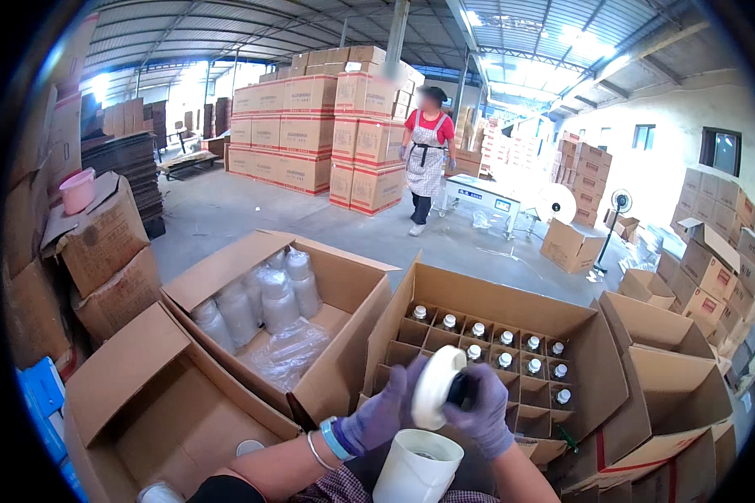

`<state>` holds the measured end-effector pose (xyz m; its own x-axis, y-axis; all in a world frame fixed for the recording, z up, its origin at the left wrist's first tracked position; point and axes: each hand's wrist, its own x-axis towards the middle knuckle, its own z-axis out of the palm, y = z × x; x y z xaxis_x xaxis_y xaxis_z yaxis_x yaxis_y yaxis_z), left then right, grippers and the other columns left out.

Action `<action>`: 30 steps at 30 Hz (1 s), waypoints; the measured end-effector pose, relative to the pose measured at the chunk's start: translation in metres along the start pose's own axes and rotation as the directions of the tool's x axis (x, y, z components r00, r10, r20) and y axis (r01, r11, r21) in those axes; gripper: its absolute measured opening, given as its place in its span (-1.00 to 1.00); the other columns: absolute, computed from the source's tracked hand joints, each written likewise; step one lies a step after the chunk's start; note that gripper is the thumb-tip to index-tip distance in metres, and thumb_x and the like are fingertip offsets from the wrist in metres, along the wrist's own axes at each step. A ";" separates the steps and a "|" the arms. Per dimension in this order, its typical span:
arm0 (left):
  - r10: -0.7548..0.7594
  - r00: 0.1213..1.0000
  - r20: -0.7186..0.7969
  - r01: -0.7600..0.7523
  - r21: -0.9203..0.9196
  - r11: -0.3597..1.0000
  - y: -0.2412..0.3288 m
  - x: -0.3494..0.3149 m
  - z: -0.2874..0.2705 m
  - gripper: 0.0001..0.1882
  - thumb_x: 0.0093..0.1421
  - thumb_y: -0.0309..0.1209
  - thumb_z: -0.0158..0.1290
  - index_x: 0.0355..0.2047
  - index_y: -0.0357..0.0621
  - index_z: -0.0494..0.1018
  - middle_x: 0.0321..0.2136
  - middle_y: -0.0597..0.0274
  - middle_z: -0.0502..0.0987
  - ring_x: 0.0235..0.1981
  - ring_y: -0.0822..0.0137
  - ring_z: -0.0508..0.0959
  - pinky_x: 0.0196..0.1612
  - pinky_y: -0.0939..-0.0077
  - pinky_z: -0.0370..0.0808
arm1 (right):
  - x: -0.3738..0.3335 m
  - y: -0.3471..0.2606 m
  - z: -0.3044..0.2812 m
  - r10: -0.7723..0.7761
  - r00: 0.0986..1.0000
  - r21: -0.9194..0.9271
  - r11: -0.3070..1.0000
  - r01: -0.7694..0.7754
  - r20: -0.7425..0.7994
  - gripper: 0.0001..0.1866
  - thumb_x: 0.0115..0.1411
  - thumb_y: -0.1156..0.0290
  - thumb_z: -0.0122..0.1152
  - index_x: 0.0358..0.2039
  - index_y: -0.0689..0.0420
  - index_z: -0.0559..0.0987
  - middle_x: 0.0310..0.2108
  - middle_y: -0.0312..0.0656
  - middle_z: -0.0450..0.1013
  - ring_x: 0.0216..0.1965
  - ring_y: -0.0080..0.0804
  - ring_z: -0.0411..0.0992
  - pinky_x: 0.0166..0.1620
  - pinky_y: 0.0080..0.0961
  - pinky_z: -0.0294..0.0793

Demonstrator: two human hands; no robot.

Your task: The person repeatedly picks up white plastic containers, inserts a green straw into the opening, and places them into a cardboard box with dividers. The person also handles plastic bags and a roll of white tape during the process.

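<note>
Just above a white plastic jar (pixel 417 467) at the lower edge, a white disc-shaped lid (pixel 437 386) is being gripped by both gloved hands, the left hand (pixel 381 414) pinching its near rim and the right hand (pixel 483 413) closing around its far side. Behind them, a divided carton (pixel 587 369) is holding capped bottles (pixel 505 349); left of it, an open carton (pixel 354 295) is holding wrapped bottles (pixel 260 303).

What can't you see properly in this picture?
- Head view: the dark thing behind the white lid, hidden by the right hand.
- White jar: bottom cut off by the picture's edge.
- Bottles in the divided box: only caps show.
</note>
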<state>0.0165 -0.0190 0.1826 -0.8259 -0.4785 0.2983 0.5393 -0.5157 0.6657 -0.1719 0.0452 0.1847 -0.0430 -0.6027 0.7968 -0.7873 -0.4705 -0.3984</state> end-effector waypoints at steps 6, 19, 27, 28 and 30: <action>0.030 0.907 0.420 -0.306 0.706 -0.639 -0.015 -0.001 0.023 -0.14 0.26 -0.11 0.19 0.41 -0.16 0.03 0.37 -0.10 0.08 0.38 -0.21 0.11 0.38 0.03 0.18 | -0.039 0.039 0.009 -0.004 0.948 -0.116 0.992 0.043 0.317 -0.37 0.20 0.33 0.32 0.26 0.14 0.36 0.17 -0.07 0.42 0.20 -0.23 0.41 0.24 -0.29 0.41; 0.331 0.893 0.306 -0.360 0.926 0.117 -0.035 -0.026 -0.031 -0.47 0.07 -0.12 0.35 0.06 0.02 0.60 0.13 0.05 0.54 0.19 -0.03 0.48 0.28 0.11 0.38 | -0.039 0.041 -0.015 0.584 0.569 0.060 0.666 -0.744 0.579 -0.55 0.17 0.40 0.20 0.12 0.04 0.55 0.11 -0.11 0.50 0.20 -0.28 0.42 0.23 -0.37 0.41; -0.126 0.970 0.207 -0.145 0.912 0.384 -0.051 -0.029 -0.084 -0.57 0.34 -0.07 0.08 0.05 -0.09 0.59 0.00 0.03 0.60 0.09 0.11 0.56 0.19 0.26 0.44 | -0.135 0.028 0.001 0.343 0.805 0.524 0.623 -0.581 0.484 -0.57 0.26 0.20 0.23 0.05 0.21 0.59 0.10 -0.10 0.49 0.26 -0.19 0.33 0.34 -0.24 0.23; -0.127 0.981 0.146 -0.081 0.905 0.417 -0.056 -0.026 -0.090 -0.57 0.35 -0.08 0.09 0.04 -0.10 0.59 -0.01 0.04 0.60 0.07 0.12 0.56 0.16 0.27 0.45 | -0.135 0.034 0.009 0.363 0.822 0.568 0.597 -0.567 0.439 -0.58 0.28 0.18 0.21 0.01 0.21 0.61 0.05 -0.11 0.53 0.22 -0.23 0.37 0.30 -0.28 0.29; -0.135 0.991 0.024 0.045 0.876 0.479 -0.068 -0.026 -0.099 -0.58 0.35 -0.10 0.09 0.02 -0.12 0.59 -0.05 0.05 0.62 0.04 0.15 0.58 0.12 0.30 0.47 | -0.143 0.039 0.011 0.489 0.721 0.534 0.485 -0.692 0.490 -0.61 0.30 0.19 0.19 -0.03 0.23 0.63 0.01 -0.12 0.55 0.13 -0.31 0.42 0.22 -0.35 0.35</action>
<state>0.0176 -0.0416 0.0619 -0.8948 -0.3876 0.2217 0.0774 0.3543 0.9319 -0.1897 0.1061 0.0507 -0.1148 -0.9809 0.1571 -0.0237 -0.1554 -0.9876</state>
